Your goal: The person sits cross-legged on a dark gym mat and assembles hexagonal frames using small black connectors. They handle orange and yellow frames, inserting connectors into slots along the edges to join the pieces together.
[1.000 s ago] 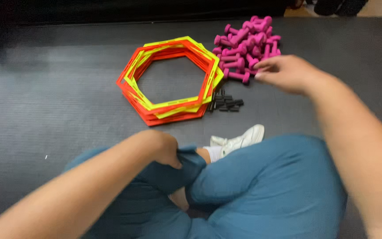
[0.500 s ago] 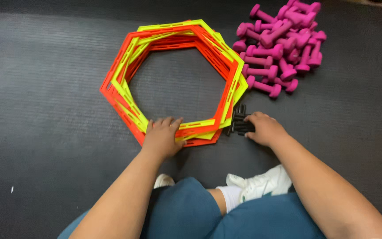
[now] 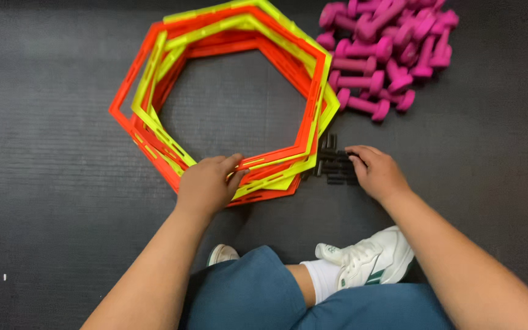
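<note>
Stack of hexagonal agility rings (image 3: 227,91), orange and yellow, on dark rubber floor mat (image 3: 44,201).
Left hand (image 3: 206,186), grip closed over the stack's near edge; right hand (image 3: 377,174), fingers loosely apart, resting on black connector clips (image 3: 332,164) just beside it. Pink dumbbells (image 3: 386,55) piled top right; bare mat left.

Both my forearms reach forward from the lower frame, bare. Left hand (image 3: 206,185): palm down, fingers curled, thumb out to the right. Right hand (image 3: 378,173): palm down, fingers stretched leftward, wrist bent slightly. Hands well apart. Legs folded beneath the arms.
</note>
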